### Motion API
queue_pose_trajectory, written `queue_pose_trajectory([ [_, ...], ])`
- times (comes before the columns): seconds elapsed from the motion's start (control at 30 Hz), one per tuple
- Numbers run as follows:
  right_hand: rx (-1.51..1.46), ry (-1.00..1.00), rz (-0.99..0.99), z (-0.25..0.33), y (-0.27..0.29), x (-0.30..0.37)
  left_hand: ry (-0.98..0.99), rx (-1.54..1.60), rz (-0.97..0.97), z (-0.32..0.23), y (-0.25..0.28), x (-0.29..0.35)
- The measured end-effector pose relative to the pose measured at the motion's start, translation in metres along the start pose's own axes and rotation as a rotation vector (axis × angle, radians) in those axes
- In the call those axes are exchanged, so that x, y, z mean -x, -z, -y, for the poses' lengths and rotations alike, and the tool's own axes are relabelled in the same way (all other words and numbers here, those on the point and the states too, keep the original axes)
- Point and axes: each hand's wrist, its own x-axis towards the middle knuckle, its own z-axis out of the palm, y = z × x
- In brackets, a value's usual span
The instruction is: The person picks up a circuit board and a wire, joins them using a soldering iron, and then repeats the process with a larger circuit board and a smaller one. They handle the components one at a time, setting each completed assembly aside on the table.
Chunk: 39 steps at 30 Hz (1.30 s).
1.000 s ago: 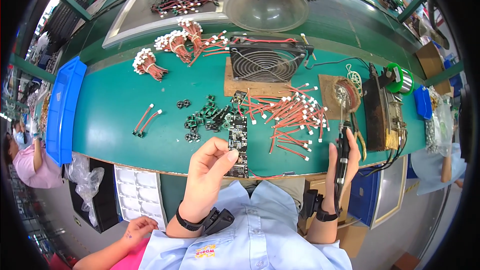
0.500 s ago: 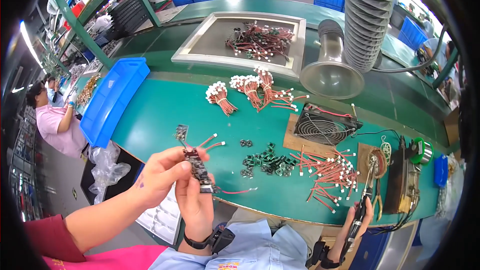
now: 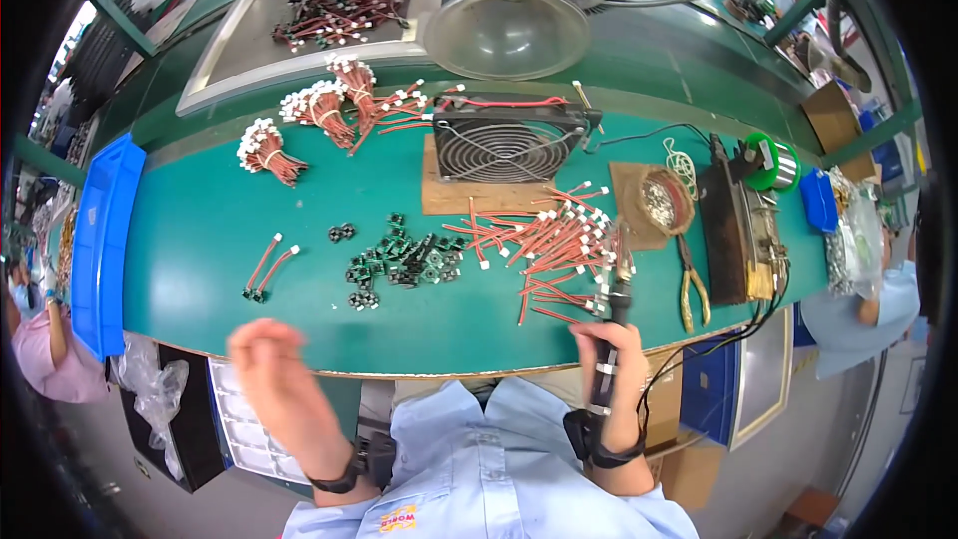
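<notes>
My left hand (image 3: 277,394) is raised at the table's near edge, slightly blurred, its fingers stretched out and nothing visible in them. Beyond it two short red wire leads (image 3: 267,274) with white connectors lie on the green table, small dark parts at their near ends. My right hand (image 3: 621,364) grips a soldering iron (image 3: 606,374) by its black handle, tip pointing away from me. Beside the tip spreads a loose pile of red wire leads (image 3: 564,240) with white connectors. Left of that pile sits a heap of small green circuit boards (image 3: 404,260).
A fan (image 3: 509,145) stands on a wooden board. Further right are a round tin (image 3: 664,202), pliers (image 3: 692,289) and a green solder spool (image 3: 773,162). Bundled leads (image 3: 269,152) lie back left, near a blue bin (image 3: 103,240). A metal extraction hood (image 3: 509,35) hangs behind.
The dark circuit board and another person's arm at the left are gone from view. My left hand has let go of the board. My view has swung right.
</notes>
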Motion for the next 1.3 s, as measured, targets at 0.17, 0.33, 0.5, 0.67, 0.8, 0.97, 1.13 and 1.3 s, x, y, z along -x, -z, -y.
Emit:
queue_pose_trajectory([
  [0.17,0.444,0.351,0.016,-0.002,-0.011,-0.009,0.232,-0.149,0.472,0.009,-0.04,0.043],
  [0.33,0.547,0.33,0.063,-0.013,0.001,0.003,0.199,-0.232,0.574,0.02,-0.042,0.052],
  [0.5,0.406,0.35,0.057,-0.019,0.003,0.004,0.081,-0.367,0.78,0.027,-0.059,0.056],
  [0.67,0.098,0.321,0.068,-0.011,0.003,0.01,-0.143,-0.537,0.853,0.027,-0.082,0.058],
  [0.8,-0.048,0.383,0.123,0.007,0.013,0.011,-0.186,-0.626,0.971,0.024,-0.073,0.054],
  [0.97,-0.093,0.376,0.194,0.013,0.02,0.013,-0.19,-0.577,0.962,0.019,-0.069,0.055],
  [1.13,-0.033,0.396,0.217,0.022,0.013,0.015,-0.282,-0.54,0.977,0.02,-0.066,0.058],
  [1.3,-0.119,0.338,0.225,0.026,0.004,0.018,-0.311,-0.526,0.976,0.02,-0.064,0.064],
])
